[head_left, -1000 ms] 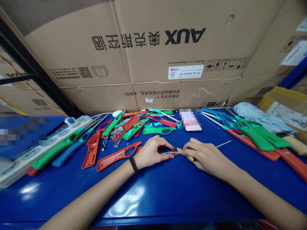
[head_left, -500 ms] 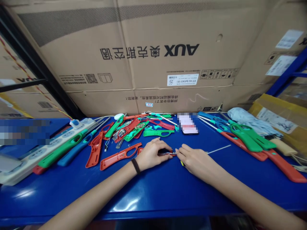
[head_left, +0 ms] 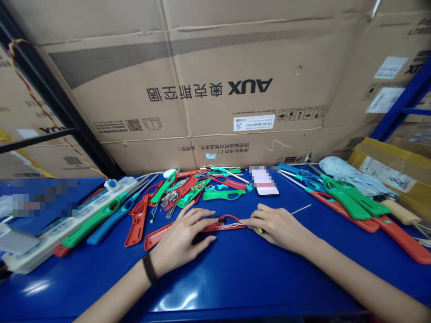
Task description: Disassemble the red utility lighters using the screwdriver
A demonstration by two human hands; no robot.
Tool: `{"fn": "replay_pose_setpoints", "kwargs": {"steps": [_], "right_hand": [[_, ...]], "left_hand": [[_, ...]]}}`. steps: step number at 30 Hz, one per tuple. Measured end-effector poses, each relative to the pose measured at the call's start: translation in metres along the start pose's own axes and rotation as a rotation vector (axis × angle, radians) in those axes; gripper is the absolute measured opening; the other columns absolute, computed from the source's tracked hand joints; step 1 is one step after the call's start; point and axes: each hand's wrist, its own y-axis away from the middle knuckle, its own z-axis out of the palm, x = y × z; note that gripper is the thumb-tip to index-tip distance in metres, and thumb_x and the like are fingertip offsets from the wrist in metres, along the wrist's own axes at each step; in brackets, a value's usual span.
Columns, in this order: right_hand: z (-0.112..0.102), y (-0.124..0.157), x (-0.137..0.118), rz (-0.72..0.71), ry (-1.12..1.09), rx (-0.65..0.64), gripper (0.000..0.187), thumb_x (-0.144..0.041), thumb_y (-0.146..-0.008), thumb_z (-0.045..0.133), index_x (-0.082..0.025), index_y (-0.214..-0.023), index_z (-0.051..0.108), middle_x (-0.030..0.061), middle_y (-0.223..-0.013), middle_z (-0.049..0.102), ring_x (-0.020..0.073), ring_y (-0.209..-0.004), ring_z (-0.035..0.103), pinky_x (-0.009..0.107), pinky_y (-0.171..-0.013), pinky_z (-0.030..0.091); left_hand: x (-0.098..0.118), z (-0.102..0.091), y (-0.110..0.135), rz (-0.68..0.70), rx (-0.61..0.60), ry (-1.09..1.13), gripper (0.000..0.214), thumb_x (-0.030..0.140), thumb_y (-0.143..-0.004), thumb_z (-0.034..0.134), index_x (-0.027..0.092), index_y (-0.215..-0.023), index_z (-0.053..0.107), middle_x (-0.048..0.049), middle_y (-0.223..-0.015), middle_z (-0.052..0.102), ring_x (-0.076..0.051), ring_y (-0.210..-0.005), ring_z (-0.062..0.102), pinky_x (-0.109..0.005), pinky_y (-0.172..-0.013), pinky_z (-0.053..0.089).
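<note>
My left hand [head_left: 183,235] lies flat with its fingers spread on a red plastic lighter shell [head_left: 230,222] on the blue table [head_left: 235,278]. The shell is open, and thin wires show inside its loop. My right hand [head_left: 278,224] rests just right of the shell with its fingertips at the shell's end. Its fingers are curled over a small yellow-tipped tool [head_left: 259,230], most of which the palm hides. A thin metal rod [head_left: 301,209] lies just behind this hand.
Red, green and blue lighter shells [head_left: 188,188] are heaped behind my hands near a phone [head_left: 266,188]. Long assembled lighters [head_left: 350,199] lie at the right, and a white power strip [head_left: 70,217] at the left. A large cardboard box [head_left: 215,89] walls the back.
My left hand has opened from a pinch on the red shell and slid left, now flat with fingers spread. The view has tilted upward. My right hand stays at the shell's end.
</note>
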Motion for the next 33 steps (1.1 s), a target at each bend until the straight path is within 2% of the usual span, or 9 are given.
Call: {"fn": "replay_pose_setpoints", "kwargs": {"steps": [6,9,17,23,26,29,33], "right_hand": [[-0.002,-0.002,0.001,0.027,-0.069,0.022,0.032,-0.029,-0.091,0.048,-0.027,-0.122,0.056,0.0032,-0.095,0.065,0.0178,-0.087,0.057,0.026,-0.059,0.045],[-0.005,-0.005,0.000,0.027,-0.094,0.052,0.031,-0.030,-0.091,0.048,-0.027,-0.121,0.057,0.0036,-0.099,0.066,0.0177,-0.089,0.057,0.026,-0.063,0.047],[-0.001,-0.018,-0.009,-0.018,-0.111,0.094,0.024,-0.030,-0.091,0.048,-0.024,-0.109,0.064,0.0045,-0.098,0.066,0.0172,-0.088,0.057,0.026,-0.062,0.046],[0.006,-0.021,-0.010,-0.009,-0.158,0.096,0.023,-0.031,-0.093,0.045,-0.025,-0.105,0.064,0.0035,-0.099,0.066,0.0170,-0.089,0.056,0.026,-0.061,0.044],[0.004,-0.027,-0.013,-0.002,-0.187,0.071,0.021,-0.030,-0.093,0.045,-0.025,-0.098,0.064,0.0022,-0.095,0.065,0.0171,-0.087,0.055,0.027,-0.060,0.043],[-0.002,-0.037,-0.018,0.032,-0.241,-0.012,0.015,-0.029,-0.090,0.049,-0.021,-0.094,0.061,0.0022,-0.089,0.064,0.0174,-0.083,0.055,0.027,-0.058,0.042],[-0.003,-0.045,-0.021,0.072,-0.325,-0.113,0.009,-0.028,-0.087,0.053,-0.020,-0.089,0.057,0.0014,-0.086,0.062,0.0173,-0.080,0.055,0.028,-0.059,0.041]], "left_hand": [[-0.012,-0.011,0.020,-0.066,-0.044,-0.011,0.033,0.036,-0.089,0.052,0.031,-0.121,0.054,-0.0027,-0.124,0.058,-0.022,-0.117,0.051,-0.051,-0.109,0.024],[-0.008,-0.008,0.024,-0.070,-0.071,0.004,0.030,0.035,-0.089,0.052,0.031,-0.119,0.056,-0.0021,-0.122,0.059,-0.022,-0.116,0.052,-0.053,-0.111,0.018],[0.004,-0.002,0.022,-0.021,-0.063,0.022,0.031,0.030,-0.092,0.047,0.030,-0.123,0.053,-0.0018,-0.125,0.058,-0.019,-0.116,0.052,-0.049,-0.112,0.016],[-0.018,-0.021,0.031,-0.107,0.023,-0.073,0.028,0.033,-0.090,0.051,0.030,-0.116,0.056,-0.0023,-0.120,0.060,-0.021,-0.112,0.053,-0.051,-0.110,0.016],[-0.031,-0.033,0.040,-0.208,0.018,-0.108,0.035,0.042,-0.083,0.058,0.028,-0.115,0.056,-0.0038,-0.117,0.059,-0.024,-0.110,0.052,-0.051,-0.105,0.025],[-0.042,-0.041,0.049,-0.287,-0.005,-0.132,0.039,0.048,-0.077,0.062,0.026,-0.110,0.058,-0.0050,-0.113,0.059,-0.027,-0.108,0.051,-0.049,-0.099,0.032],[-0.050,-0.049,0.060,-0.317,-0.034,-0.115,0.033,0.042,-0.077,0.064,0.027,-0.105,0.059,-0.0035,-0.109,0.060,-0.027,-0.108,0.051,-0.051,-0.101,0.029]]}}
